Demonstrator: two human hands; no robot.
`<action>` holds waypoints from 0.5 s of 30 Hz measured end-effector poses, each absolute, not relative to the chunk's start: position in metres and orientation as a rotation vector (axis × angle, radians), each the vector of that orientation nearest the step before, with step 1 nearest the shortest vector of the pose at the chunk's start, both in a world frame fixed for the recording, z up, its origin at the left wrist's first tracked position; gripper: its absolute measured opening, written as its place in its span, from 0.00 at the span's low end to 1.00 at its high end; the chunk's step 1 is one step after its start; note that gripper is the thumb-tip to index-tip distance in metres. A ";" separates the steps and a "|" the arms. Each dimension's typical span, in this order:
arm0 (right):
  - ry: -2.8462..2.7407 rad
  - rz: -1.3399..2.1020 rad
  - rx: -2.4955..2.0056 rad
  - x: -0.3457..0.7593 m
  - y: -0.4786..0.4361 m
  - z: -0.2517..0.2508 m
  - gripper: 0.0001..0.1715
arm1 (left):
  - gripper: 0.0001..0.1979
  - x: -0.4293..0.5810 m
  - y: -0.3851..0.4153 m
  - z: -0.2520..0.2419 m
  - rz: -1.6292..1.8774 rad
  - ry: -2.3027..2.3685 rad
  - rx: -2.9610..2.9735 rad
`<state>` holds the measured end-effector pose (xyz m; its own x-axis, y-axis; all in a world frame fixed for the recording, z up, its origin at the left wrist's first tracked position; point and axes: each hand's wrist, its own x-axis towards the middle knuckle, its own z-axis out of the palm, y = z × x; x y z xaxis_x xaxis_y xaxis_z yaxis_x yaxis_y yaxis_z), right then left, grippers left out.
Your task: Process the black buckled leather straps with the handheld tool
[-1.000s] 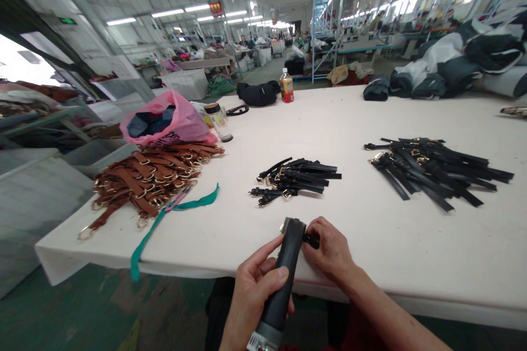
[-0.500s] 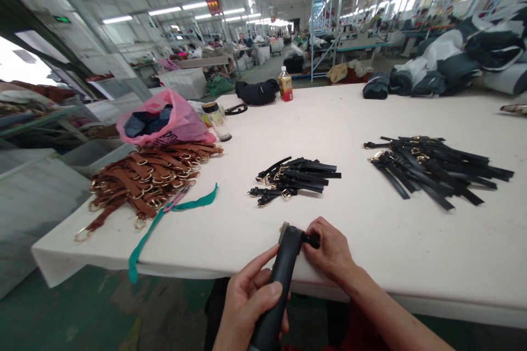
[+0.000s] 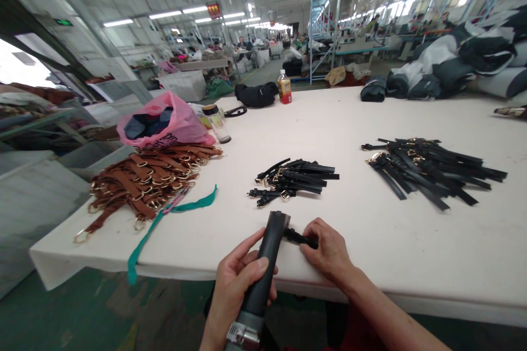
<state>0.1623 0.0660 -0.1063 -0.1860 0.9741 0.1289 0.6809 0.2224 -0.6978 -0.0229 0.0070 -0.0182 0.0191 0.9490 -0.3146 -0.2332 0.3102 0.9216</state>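
My left hand (image 3: 241,279) is wrapped around a long black strap-like piece (image 3: 265,263), thumb on top. It points away from me over the table's front edge, with a silvery metal fitting (image 3: 244,334) at its near end. My right hand (image 3: 327,249) pinches a narrow black strap (image 3: 298,237) just right of the long piece's far end. The narrow strap's left end meets or passes behind that piece; I cannot tell which. Beyond my hands lies a small pile of black buckle straps (image 3: 307,175) with gold-coloured buckles.
A larger heap of black straps (image 3: 432,167) lies to the right. On the left are brown straps with metal rings (image 3: 144,181), a teal ribbon (image 3: 193,204) and a pink bag (image 3: 181,120). A jar (image 3: 218,125) and a bottle (image 3: 284,88) stand farther back on the white-covered table (image 3: 337,126).
My left hand and the long black piece have shifted left and turned, bringing the metal fitting into view. More of the narrow strap shows between the hands. My right hand has barely moved.
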 end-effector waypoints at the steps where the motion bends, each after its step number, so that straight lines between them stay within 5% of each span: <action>1: -1.947 0.681 -1.520 0.163 0.066 -0.106 0.04 | 0.33 -0.025 0.005 -0.017 1.092 1.189 0.794; 15: -2.271 0.324 -1.339 0.161 0.054 -0.103 0.10 | 0.34 -0.045 -0.029 -0.011 1.143 1.256 0.744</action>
<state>0.1614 0.0539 -0.1028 -0.4057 0.8692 0.2828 0.7552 0.4930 -0.4319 -0.0450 -0.0294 -0.0106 -0.0732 0.9396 -0.3343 -0.2442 0.3082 0.9195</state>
